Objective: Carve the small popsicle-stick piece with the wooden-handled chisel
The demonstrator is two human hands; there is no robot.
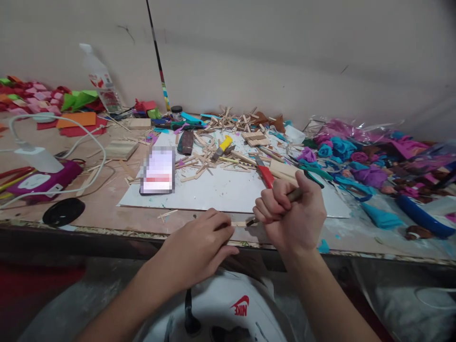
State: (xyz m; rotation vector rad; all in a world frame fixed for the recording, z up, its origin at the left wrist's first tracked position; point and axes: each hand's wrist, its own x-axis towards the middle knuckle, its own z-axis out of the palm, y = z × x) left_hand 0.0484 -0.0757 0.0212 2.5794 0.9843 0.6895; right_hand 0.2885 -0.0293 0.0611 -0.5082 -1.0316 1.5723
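Observation:
Near the table's front edge, my left hand (204, 237) presses a small flat wooden stick (239, 223) against the tabletop with its fingers together. One end of the stick sticks out to the right of the fingertips. My right hand (290, 209) is a fist around a slim tool with a brownish handle (295, 194). Its dark narrow tip (251, 222) points down at the stick's free end; I cannot tell whether they touch. Most of the tool is hidden in the fist. Just beyond that hand lies a red-handled cutter (264, 172).
A phone (157, 171) stands on the white board (213, 190). Behind are a yellow cutter (223, 146) and a heap of wooden sticks (235, 118). Colored paper flowers (342, 147) lie right; a purple power strip (46, 180) with cables, a black lid (64, 212) and a bottle (101, 80) are left.

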